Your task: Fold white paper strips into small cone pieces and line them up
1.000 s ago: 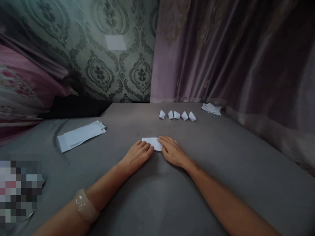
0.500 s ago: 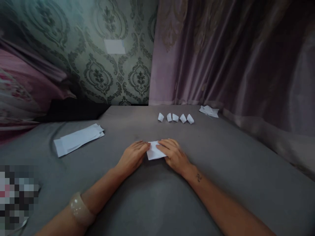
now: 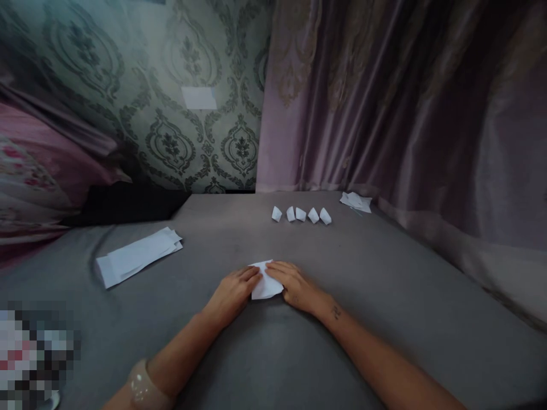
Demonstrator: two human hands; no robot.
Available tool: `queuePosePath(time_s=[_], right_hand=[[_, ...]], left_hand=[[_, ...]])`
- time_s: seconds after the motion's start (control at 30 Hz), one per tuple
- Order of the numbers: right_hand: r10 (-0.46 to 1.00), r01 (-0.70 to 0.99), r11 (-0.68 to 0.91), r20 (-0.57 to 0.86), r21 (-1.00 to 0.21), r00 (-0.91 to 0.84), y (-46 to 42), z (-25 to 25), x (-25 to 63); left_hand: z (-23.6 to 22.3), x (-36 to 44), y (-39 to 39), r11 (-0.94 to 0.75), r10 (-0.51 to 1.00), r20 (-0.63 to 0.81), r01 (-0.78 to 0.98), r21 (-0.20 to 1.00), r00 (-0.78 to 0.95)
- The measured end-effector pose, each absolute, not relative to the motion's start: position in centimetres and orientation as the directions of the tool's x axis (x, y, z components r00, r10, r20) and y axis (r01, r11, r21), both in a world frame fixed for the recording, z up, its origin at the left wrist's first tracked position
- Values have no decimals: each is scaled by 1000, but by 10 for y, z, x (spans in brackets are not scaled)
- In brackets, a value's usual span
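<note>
A small white folded paper [image 3: 265, 287] lies in front of me on the grey cloth, between my two hands. My left hand [image 3: 236, 289] grips its left side, fingertips on top and thumb out of sight. On the other side, my right hand [image 3: 299, 286] holds the upper right part of the paper, its fingers stretched across the top edge. Some of the paper is hidden under the fingers. Beyond the hands stands a row of several small folded white paper pieces [image 3: 301, 214].
A stack of white paper strips [image 3: 141, 256] rests at the left. Loose paper scraps [image 3: 356, 201] lie at the far right, by the purple curtain [image 3: 286, 131]. Black cloth [image 3: 132, 202] is at the back left. A blurred-out object [image 3: 29, 353] sits at the lower left.
The view has tilted up slightly, so everything sits lower in the picture. Both hands have shifted on the paper, the left one further over its top. The paper now looks turned, with a slanting right edge.
</note>
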State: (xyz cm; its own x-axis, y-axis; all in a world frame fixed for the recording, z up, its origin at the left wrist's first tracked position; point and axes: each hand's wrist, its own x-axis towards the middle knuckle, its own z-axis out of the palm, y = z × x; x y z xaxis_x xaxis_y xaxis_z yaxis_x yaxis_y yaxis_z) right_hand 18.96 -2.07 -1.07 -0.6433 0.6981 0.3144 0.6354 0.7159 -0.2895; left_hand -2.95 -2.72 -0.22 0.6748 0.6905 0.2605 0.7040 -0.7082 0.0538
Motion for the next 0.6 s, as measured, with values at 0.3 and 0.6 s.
queuePosePath(time_s=[0.3,0.6], right_hand=[[700,671,714,226,-202,-677,-21,14,178],[749,720,662,215,-210,-626,-29,3,174]], left_hand=[[15,-28,-20,-725,654,235,684,-79,719],[8,-31,-29,-636,767,158,769,60,622]])
